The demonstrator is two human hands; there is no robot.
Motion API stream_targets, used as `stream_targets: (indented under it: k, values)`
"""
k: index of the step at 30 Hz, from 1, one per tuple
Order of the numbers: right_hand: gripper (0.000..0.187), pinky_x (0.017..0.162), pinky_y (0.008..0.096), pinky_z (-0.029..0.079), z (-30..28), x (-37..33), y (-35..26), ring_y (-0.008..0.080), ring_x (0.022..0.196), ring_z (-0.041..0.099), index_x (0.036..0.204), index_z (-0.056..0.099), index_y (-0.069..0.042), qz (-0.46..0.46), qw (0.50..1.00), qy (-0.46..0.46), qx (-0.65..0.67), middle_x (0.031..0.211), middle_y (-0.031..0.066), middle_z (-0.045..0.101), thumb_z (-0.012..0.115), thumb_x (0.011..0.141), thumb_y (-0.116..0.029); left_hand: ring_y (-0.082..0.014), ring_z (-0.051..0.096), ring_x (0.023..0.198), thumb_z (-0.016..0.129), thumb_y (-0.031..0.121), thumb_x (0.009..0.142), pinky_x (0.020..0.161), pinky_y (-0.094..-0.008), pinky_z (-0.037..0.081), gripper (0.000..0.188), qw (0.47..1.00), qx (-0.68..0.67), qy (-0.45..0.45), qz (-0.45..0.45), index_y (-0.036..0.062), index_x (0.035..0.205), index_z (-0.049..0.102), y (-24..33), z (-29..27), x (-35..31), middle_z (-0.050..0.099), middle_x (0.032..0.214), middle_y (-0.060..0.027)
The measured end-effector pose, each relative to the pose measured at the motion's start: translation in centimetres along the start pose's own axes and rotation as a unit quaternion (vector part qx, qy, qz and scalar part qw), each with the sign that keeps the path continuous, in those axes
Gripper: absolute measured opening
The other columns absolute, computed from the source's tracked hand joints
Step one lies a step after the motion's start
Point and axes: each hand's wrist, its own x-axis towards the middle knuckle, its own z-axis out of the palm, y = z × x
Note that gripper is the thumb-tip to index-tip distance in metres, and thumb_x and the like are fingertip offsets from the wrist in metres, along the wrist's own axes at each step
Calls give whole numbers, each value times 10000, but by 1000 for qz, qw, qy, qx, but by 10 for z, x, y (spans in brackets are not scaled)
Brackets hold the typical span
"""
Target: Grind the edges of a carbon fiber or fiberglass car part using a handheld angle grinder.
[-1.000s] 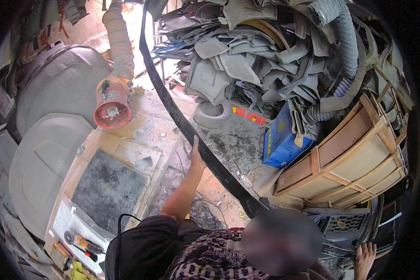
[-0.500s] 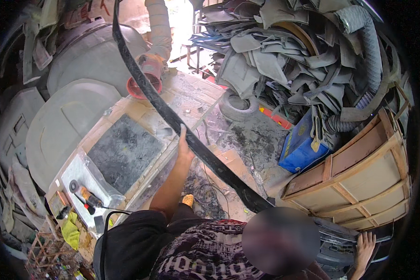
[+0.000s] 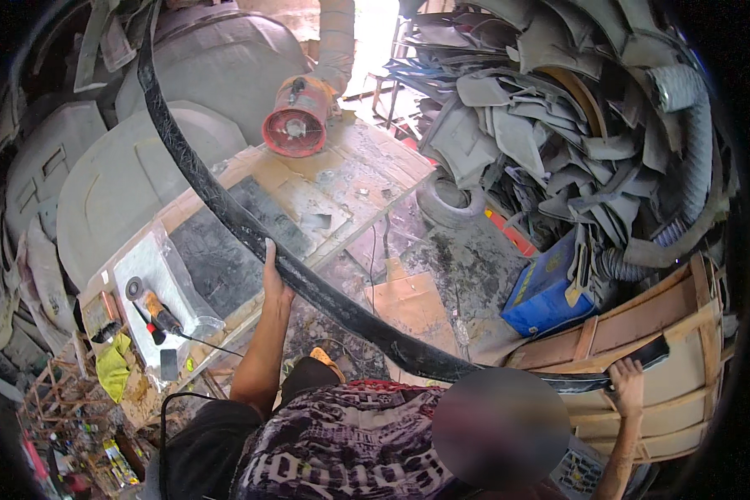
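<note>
A long, curved black strip [image 3: 342,308], scuffed along its surface, runs from the upper left down to the right in front of me. Its kind I cannot tell for sure; it looks like a piece of vehicle trim. My left hand [image 3: 276,279] grips it near the middle, thumb up along its face. Over by the wooden crate, my right hand [image 3: 627,388] is closed around the strip's right end. Part of the strip near that end is hidden behind the blurred patch. Below the strip lies a dark sheet [image 3: 225,275] on the worktable [image 3: 392,167].
On a silvery board [image 3: 137,271] rests an orange-black angle grinder [image 3: 160,310], a yellow cloth [image 3: 113,371] nearby. A red fan [image 3: 296,125] with a duct stands at the table's far end. Rightward are a tyre [image 3: 450,204], a blue box [image 3: 548,287], a wooden crate [image 3: 667,350] and piled grey panels [image 3: 517,125].
My left hand has moved left and lower with the strip, which swings across the table. My right hand has risen from a dark part at the lower right onto the strip's right end.
</note>
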Motion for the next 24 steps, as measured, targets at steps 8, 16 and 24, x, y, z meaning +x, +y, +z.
stream_targets:
  k: [8,16,24]
  values:
    - [508,1076,533,348,133,19,48,371,1230,507,1176,597,-28,32,995,6,96,1246,177,596,712,709,-194,-222,584,1101,702,414,896,960,-368,476,553,997,31,74,-1,40,1284,576,-11,-1,-12,613,1244,-84]
    - [461,1053,515,365,77,20,39,310,1233,499,1219,589,-152,60,994,-89,-4,1292,85,581,706,788,-266,-167,604,725,737,322,889,634,-337,531,346,998,3,60,37,78,1079,582,-12,19,-35,612,880,-19]
    - [432,1087,493,344,-24,18,-12,379,1273,499,1262,610,-90,130,976,-168,40,1309,171,601,606,847,-210,-171,599,639,747,337,880,573,-353,536,318,998,-1,54,20,79,996,603,-26,11,-19,607,788,-18]
